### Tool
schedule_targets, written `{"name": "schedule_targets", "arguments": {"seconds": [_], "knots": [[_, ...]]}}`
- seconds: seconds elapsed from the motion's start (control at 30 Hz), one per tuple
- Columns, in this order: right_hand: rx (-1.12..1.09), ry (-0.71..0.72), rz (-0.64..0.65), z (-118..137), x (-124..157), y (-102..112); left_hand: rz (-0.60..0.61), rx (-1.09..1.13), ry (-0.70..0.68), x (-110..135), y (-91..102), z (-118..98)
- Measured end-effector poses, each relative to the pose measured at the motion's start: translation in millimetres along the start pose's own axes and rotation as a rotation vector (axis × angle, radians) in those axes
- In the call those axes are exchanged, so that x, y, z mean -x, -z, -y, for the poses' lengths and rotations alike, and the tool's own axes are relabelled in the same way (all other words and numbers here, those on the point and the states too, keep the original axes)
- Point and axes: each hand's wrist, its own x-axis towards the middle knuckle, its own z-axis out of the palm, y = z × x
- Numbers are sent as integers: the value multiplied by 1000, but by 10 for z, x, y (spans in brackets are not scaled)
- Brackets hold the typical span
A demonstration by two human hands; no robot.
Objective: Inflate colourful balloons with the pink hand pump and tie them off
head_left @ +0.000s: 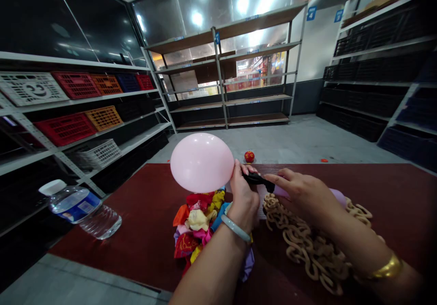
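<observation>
A pale pink inflated balloon [201,161] floats just above the dark red table [143,214]. My left hand [243,195] is closed round the balloon's neck where it meets the black nozzle [257,179] of a hand pump. My right hand [300,191] is closed over the pump's pink body [337,196], which is mostly hidden under the palm. Under the balloon lies a heap of limp balloons [198,225] in red, yellow, orange and blue. A tangle of beige plastic chain [307,246] lies under my right forearm.
A clear water bottle [80,209] lies on its side at the table's left edge. A small red balloon [249,156] sits on the grey floor beyond the table. Metal shelves with coloured crates [78,114] line the left; dark crates fill the right shelves.
</observation>
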Motion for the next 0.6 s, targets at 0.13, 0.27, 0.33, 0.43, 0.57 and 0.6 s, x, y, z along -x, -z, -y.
{"name": "schedule_targets", "arguments": {"seconds": [0.13,0.27,0.33,0.43,0.57,0.6], "knots": [[-25,-13,34,-3,9,-1,7,-32,-57,-29,7,-32],[-38,-60,45,-94,19,-11,-32,-41,-64,-140,58,-215],[-26,-132,47,-246,47,-5,-63,-32,-46,-203,87,-320],[16,-308,54,-631,163,12,-58,-18,3,-255,104,-416],[-15,-545,87,-1304,483,-64,34,-10,87,-234,69,-414],[-16,-582,78,-1467,577,-116,59,-15,105,-222,57,-403]]}}
